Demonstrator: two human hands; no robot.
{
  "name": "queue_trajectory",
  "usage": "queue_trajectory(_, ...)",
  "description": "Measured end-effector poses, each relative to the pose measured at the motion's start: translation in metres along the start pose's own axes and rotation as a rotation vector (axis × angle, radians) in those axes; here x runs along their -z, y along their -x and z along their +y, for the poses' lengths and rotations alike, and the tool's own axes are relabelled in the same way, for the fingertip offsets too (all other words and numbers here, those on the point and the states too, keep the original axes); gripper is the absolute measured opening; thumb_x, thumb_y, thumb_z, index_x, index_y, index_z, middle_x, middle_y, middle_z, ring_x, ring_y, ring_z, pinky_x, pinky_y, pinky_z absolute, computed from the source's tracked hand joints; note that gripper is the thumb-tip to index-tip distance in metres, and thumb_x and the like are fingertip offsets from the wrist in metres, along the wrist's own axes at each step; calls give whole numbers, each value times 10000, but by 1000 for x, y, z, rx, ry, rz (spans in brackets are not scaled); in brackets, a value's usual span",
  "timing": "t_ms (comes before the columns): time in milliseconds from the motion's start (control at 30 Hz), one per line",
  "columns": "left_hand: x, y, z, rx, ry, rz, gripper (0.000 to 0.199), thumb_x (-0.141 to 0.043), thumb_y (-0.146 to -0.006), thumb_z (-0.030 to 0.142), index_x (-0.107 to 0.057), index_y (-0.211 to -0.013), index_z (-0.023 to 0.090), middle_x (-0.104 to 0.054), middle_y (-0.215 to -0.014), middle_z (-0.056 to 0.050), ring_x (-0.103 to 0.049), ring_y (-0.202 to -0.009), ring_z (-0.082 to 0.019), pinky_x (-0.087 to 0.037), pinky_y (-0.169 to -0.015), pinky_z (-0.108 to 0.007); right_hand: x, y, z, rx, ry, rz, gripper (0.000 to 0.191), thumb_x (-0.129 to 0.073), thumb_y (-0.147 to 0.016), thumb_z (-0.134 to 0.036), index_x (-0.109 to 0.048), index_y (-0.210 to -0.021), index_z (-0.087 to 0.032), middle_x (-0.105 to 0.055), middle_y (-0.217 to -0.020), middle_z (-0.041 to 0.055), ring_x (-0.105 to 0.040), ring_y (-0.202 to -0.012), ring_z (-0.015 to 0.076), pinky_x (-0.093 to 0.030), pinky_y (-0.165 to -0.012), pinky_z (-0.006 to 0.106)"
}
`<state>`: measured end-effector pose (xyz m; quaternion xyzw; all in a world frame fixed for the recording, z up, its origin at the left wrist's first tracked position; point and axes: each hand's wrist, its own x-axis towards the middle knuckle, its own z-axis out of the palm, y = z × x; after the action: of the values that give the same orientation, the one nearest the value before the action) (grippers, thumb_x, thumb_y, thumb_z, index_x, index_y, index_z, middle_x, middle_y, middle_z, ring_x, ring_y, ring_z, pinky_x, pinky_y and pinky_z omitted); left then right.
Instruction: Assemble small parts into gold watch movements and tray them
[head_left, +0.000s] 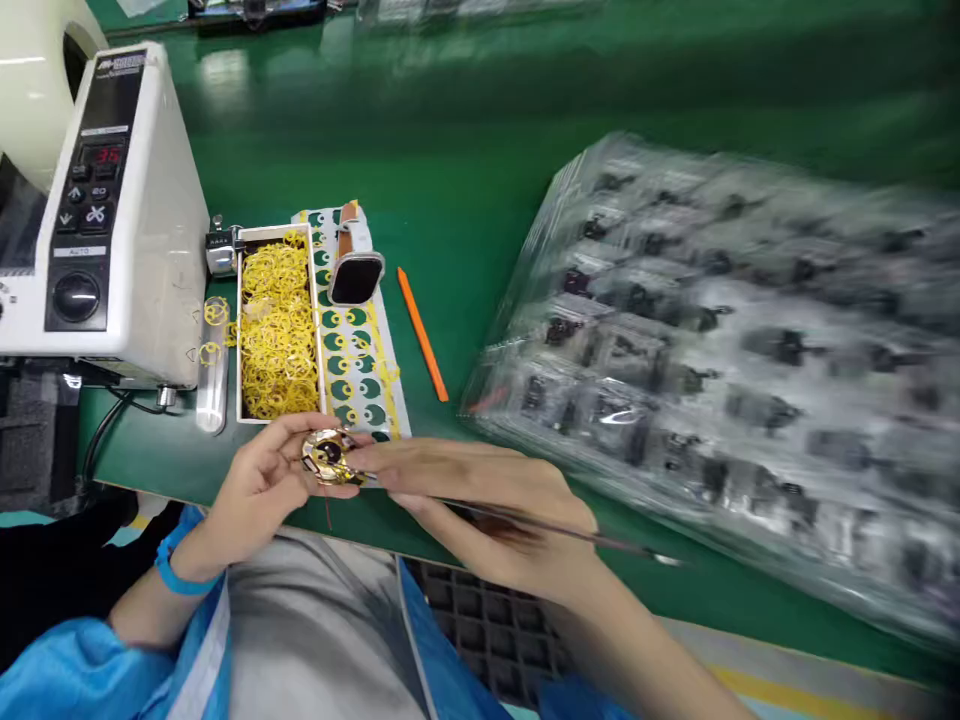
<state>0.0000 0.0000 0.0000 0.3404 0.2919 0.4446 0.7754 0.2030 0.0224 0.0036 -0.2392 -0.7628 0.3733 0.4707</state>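
The left hand (259,490) pinches a round gold-coloured part (328,456) just above the edge of the green desk (465,190) — the right hand (480,510) grips long tweezers (555,530) and touches the part also.

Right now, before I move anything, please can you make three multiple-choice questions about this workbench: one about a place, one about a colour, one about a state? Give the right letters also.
1. Where does the orange pen lie? A) right of the green-and-yellow sticker sheet B) inside the box C) on the tape dispenser
2. What colour is the wristband? A) red B) white C) blue
3. What is the state of the round gold part? A) lying in the box B) held between two hands C) lying on the sheet

1: A, it lies on the green mat beside the sheet.
2: C, the band on the left wrist shows blue.
3: B, the left hand and right hand both grip it.
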Motion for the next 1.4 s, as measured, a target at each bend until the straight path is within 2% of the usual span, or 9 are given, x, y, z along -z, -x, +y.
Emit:
queue_trajectory(400, 0, -5, 1, 22, 32, -7, 295, -648, -896, 153, -680, -1166, 267, -743, -1132, -13, -697, -1033, -151, -597, -826, -200, 0, 0, -1, -11, -28, -8, 325, -563, -835, 56, -666, -1048, -167, -773, -986, 107, -724, -986, 156, -583, -933, 258)
queue_trajectory(633, 1, -5, 1, 16, 17, -2, 297, -648, -898, 162, -680, -1173, 270, -742, -1139, -20, -682, -1083, -167, -591, -826, -189, 0, -3, -3, -30, -69, 6, 369, -583, -831, 52, -678, -1091, -192, -775, -997, 81, -731, -962, 153, -589, -917, 248)
queue_trajectory(900, -1, -5, 1, -2, 2, 5, 293, -646, -900, 174, -676, -1175, 271, -728, -1177, -40, -672, -1108, -205, -611, -816, -243, -3, -4, -5, -40, -30, 48, 402, -591, -818, 49, -684, -1111, -208, -774, -982, 78, -731, -958, 164, -602, -904, 274)
queue_trajectory(1200, -2, -5, 2, -6, 3, 13, 304, -655, -894, 167, -690, -1170, 290, -737, -1087, -14, -679, -1018, -130, -587, -830, -193, -2, -4, -5, 2, -8, 32, 324, -584, -824, 55, -687, -1038, -166, -776, -955, 103, -729, -963, 161, -583, -933, 264)
queue_trajectory(1400, 0, -4, 1, -3, -4, 32, 303, -683, -874, 184, -692, -1159, 288, -741, -1057, -17, -685, -1002, -143, -590, -823, -210, -3, -7, -6, -9, -37, 60, 363, -589, -810, 66, -694, -1055, -180, -778, -969, 72, -729, -958, 144, -574, -941, 247)
